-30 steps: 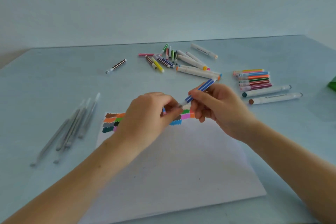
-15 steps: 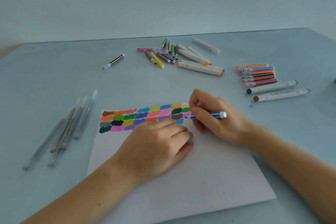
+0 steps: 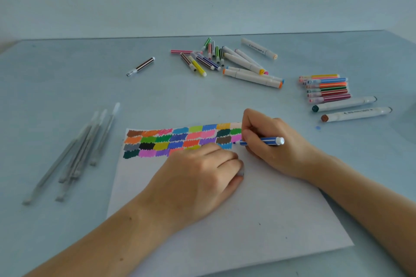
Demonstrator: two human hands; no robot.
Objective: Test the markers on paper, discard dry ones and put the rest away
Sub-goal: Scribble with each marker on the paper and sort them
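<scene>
A white paper sheet lies in front of me, with several rows of coloured scribble patches along its top edge. My right hand grips a blue striped marker, its tip touching the paper at the right end of the patches. My left hand rests on the sheet with curled fingers, and a pale marker cap peeks out at its fingertips.
A loose pile of thin and thick markers lies at the back middle. A brown marker lies alone to its left. A neat row of markers and two thick white ones sit right. Several grey pens lie left.
Both hands came down from mid-air onto the paper. The cap came off the blue marker into my left hand, and the marker tip now touches the sheet.
</scene>
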